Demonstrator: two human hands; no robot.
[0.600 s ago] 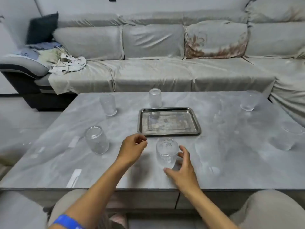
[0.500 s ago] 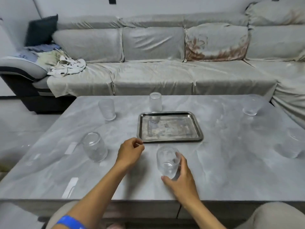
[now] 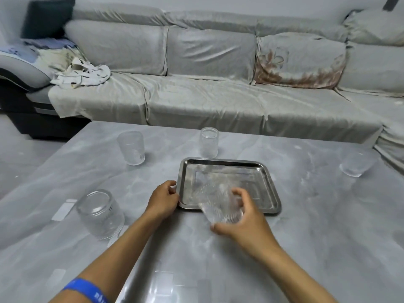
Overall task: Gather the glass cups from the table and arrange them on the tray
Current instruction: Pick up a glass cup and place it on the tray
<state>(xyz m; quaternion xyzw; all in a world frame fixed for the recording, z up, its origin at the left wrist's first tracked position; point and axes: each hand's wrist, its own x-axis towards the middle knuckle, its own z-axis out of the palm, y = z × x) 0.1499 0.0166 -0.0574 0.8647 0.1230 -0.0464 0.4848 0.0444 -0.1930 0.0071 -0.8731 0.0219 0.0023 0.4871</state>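
Head view, near edge first: both forearms are reaching in over the front of the grey marble table [image 3: 328, 226], a blue wristband [image 3: 87, 289] showing on the left one. Right hand [image 3: 244, 224] is gripping a ribbed glass cup [image 3: 218, 204], thumb below and fingers curled over its far side; the cup is tilting, blurred, and sitting over the near rim of the steel tray [image 3: 273, 193]. Left hand [image 3: 164, 199] is lying loosely curled against the tray's near-left corner, fingers touching the rim; whether it is pinching the rim, cannot tell. Tray floor is showing bare behind the held cup. Left of the arms, an upturned glass [image 3: 100, 215] is standing near the table's left side. Bare tabletop is lying wide to the right. Farther back: a cup [image 3: 131, 147] at far left, an upturned one [image 3: 209, 142] just beyond the tray's far rim, another [image 3: 355, 165] near the right edge. Beyond the table, a covered sofa [image 3: 207, 95].
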